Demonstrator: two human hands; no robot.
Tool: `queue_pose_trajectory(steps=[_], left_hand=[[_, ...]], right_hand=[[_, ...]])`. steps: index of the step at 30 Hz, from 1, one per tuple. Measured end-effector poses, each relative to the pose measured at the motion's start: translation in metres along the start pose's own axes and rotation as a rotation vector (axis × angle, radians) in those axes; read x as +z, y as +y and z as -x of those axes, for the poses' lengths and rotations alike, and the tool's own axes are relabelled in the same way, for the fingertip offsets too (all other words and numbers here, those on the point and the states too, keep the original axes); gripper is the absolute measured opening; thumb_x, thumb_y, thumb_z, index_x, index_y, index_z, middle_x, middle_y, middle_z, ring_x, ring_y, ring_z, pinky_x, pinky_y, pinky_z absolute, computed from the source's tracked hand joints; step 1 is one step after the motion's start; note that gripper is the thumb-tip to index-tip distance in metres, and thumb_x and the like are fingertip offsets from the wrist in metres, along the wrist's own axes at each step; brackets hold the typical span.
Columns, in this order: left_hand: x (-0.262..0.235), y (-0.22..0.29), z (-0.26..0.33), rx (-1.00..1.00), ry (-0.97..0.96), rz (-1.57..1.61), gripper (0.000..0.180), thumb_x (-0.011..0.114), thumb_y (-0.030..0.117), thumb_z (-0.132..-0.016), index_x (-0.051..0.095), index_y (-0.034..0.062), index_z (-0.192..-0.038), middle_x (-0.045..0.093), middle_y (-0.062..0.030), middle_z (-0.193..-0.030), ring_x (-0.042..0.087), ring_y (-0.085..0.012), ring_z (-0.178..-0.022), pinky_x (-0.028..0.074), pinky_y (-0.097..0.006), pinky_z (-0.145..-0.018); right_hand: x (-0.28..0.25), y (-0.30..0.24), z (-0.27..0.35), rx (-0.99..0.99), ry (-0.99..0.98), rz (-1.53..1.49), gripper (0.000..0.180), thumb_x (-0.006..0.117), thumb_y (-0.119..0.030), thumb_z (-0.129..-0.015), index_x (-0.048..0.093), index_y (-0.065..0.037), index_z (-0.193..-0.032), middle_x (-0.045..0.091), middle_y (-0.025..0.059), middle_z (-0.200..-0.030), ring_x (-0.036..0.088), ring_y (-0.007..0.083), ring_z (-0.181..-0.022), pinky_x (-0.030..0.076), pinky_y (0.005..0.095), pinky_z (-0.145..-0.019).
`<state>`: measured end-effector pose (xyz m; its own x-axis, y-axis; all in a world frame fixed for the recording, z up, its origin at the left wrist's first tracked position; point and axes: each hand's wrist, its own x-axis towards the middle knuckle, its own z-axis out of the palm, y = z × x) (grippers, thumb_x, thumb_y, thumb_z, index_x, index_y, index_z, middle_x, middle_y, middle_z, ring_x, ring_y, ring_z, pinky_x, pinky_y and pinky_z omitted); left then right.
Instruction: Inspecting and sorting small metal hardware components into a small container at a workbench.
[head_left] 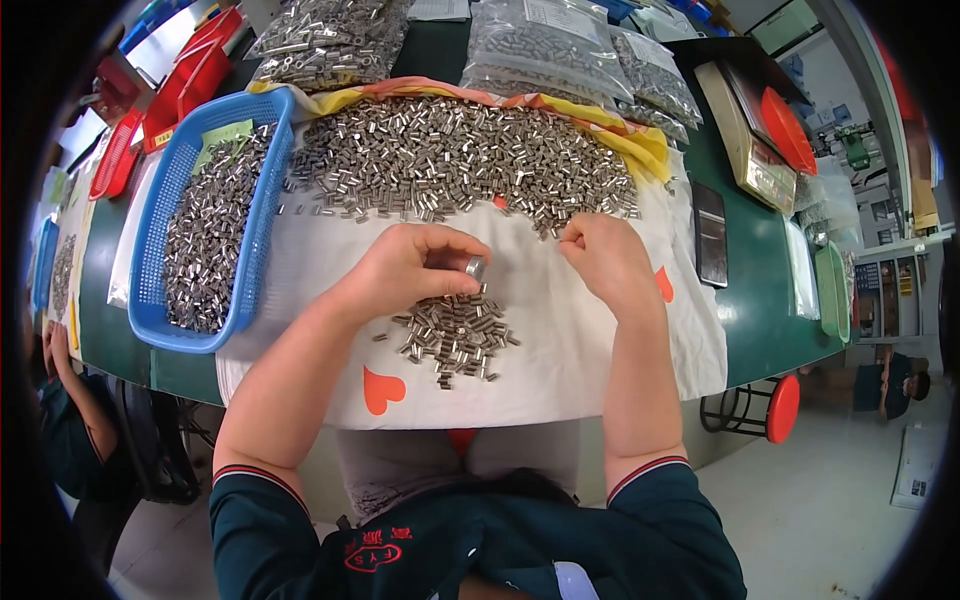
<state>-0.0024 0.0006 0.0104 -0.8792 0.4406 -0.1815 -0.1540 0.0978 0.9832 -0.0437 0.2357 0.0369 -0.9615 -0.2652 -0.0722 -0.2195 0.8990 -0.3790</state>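
Partway, I'd guess, with lots left. At 9 o'clock, the blue basket [185, 339] is well filled with little metal cylinders [205, 255] plus a green paper slip [222, 138]. Near centre, the left hand [405, 265] pinches a shiny metal piece [475, 267] in its fingers — small pile [455, 335] below at 6. The big heap [450, 150] at 12 dwarfs that, stuffed clear bags [545, 45] behind. Right hand [610, 255]'s at 2 o'clock by the heap's edge, fingers curled — can't tell if they're gripping anything.
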Motion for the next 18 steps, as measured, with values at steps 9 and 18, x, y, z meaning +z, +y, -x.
queue_pose_trajectory(steps=[9,18], left_hand=[[-0.002,-0.008,-0.004,0.093,0.044,0.253,0.034,0.067,0.002,-0.074,0.057,-0.0017,-0.106,0.059,-0.0019,-0.083,0.055,-0.0055,-0.074,0.048,-0.019,-0.069],[-0.001,-0.012,-0.006,0.047,0.066,0.258,0.033,0.066,-0.002,-0.073,0.058,-0.0004,-0.105,0.060,-0.0013,-0.083,0.056,-0.0053,-0.075,0.047,-0.019,-0.067]], right_hand=[[0.016,-0.043,0.012,-0.295,-0.046,-0.679,0.007,0.063,-0.003,-0.071,0.062,-0.002,-0.078,0.061,0.0046,-0.074,0.057,0.0125,-0.067,0.045,0.0243,-0.060],[0.028,-0.049,0.015,-0.427,0.168,-0.504,0.008,0.062,0.001,-0.068,0.061,-0.002,-0.076,0.061,0.0056,-0.073,0.058,0.0166,-0.067,0.045,0.0264,-0.059]])
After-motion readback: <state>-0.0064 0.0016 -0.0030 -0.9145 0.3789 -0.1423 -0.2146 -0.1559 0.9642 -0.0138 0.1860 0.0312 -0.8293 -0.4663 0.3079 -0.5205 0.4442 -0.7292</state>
